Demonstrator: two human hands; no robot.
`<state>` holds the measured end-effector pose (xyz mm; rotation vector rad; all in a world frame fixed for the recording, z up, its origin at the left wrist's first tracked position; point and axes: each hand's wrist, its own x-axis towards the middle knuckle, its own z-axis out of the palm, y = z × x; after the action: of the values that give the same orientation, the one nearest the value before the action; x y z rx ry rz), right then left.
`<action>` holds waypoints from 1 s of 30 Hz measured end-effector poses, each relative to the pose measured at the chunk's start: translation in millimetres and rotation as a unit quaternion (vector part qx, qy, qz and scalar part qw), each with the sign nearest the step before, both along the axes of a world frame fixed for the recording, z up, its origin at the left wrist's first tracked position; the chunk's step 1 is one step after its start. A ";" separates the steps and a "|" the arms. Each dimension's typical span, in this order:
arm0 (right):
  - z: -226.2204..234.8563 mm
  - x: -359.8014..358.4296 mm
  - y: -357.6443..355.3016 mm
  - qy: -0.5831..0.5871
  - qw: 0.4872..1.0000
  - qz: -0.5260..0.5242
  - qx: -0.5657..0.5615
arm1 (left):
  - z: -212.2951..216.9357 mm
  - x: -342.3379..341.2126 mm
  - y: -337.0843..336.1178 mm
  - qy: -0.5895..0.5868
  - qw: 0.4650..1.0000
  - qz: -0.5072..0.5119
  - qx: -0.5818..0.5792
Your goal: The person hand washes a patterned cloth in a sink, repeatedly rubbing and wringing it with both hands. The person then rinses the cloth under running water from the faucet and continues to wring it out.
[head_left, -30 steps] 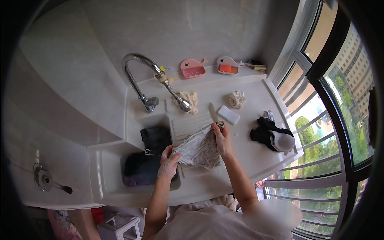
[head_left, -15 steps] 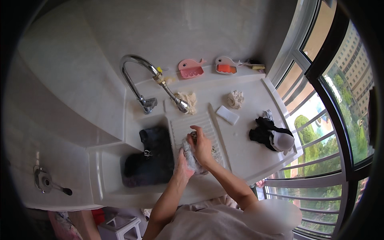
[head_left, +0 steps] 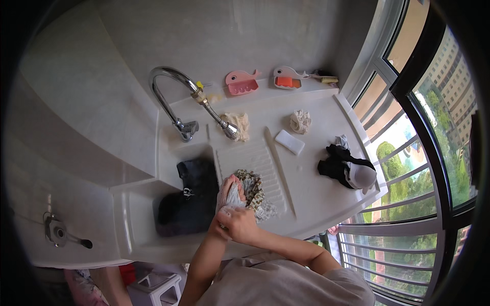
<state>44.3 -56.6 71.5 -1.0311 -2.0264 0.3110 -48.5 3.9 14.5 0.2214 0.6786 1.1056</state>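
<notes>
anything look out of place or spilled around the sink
Mildly odd: the white bar, probably soap, lies right on the countertop, not in the pink whale-shaped dish on the ledge behind. No spill or damage stands out.

From over here I am holding my hands close together in front. My left arm (head_left: pixel 205 257) is going nearly straight out, and my left hand (head_left: pixel 224 194) is pointing forward. My right arm (head_left: pixel 291 244) is bending sideways, and my right hand (head_left: pixel 240 224) is curling over the left wrist.
</notes>
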 end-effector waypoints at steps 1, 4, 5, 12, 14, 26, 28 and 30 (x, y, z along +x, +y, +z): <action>-0.3 -1.0 -4.5 -0.018 0.999 0.027 0.001 | 5.8 -5.4 -0.5 0.015 0.998 -0.040 0.049; -13.1 16.9 54.8 0.080 0.988 -0.112 -0.064 | 8.2 9.2 -20.9 -0.021 0.998 -0.045 -0.044; -13.2 27.0 72.2 0.115 0.982 -0.137 -0.055 | 13.0 14.3 -27.6 -0.024 0.995 -0.048 -0.082; -43.2 80.3 96.9 0.445 0.817 -0.195 -0.311 | 11.7 -15.3 -33.5 -0.026 0.996 0.048 0.064; -41.1 47.3 67.2 0.431 0.822 -0.128 -0.350 | 4.2 -11.7 -21.9 -0.069 0.995 0.074 0.000; -1.1 20.7 60.2 0.110 0.973 -0.203 -0.013 | 39.6 25.1 -30.7 0.060 0.992 0.064 -0.087; 10.6 7.4 26.6 0.068 0.992 -0.090 0.054 | 5.3 10.5 -25.7 0.003 0.999 0.037 -0.023; 13.9 1.7 2.7 0.008 0.996 0.002 0.093 | -13.3 -2.2 -17.0 -0.067 0.992 -0.010 0.103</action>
<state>46.1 -53.9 85.4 -0.9064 -2.0002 0.1296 -50.7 -13.1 1.2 0.3261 0.4430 1.1611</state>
